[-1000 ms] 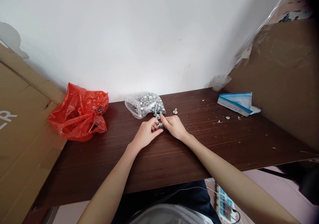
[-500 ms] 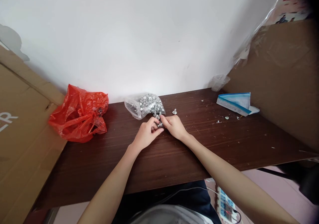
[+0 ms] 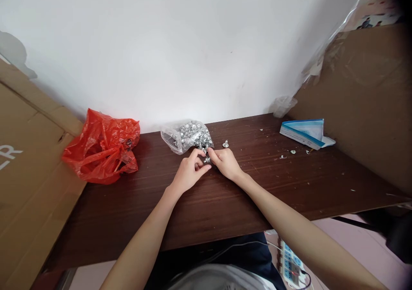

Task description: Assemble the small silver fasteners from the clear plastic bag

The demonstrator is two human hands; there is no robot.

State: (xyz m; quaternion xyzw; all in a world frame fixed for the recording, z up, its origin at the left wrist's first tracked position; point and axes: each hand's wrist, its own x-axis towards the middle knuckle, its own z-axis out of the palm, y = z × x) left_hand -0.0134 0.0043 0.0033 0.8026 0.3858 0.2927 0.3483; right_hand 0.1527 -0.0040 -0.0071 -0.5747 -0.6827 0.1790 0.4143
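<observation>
Clear plastic makes up the bag (image 3: pixel 176 140) of small metal pieces, which lies on the dark wooden table (image 3: pixel 264 169) against the white wall. Just in front of the bag, 1 metal piece (image 3: pixel 207 160) sits between both hands. The left hand (image 3: pixel 189 172) curves around it, thumb and forefinger apart; whether they touch it I cannot tell. The right hand (image 3: pixel 226 163) has its fingers curled in, thumb tip beside that piece, but what it pinches, if anything, is hidden. 1 loose stud (image 3: pixel 225 144) stands to the bag's right. Well to the bag's left is a crumpled red bag (image 3: pixel 104 148); far to its right, a blue-and-white packet (image 3: pixel 304 134).
</observation>
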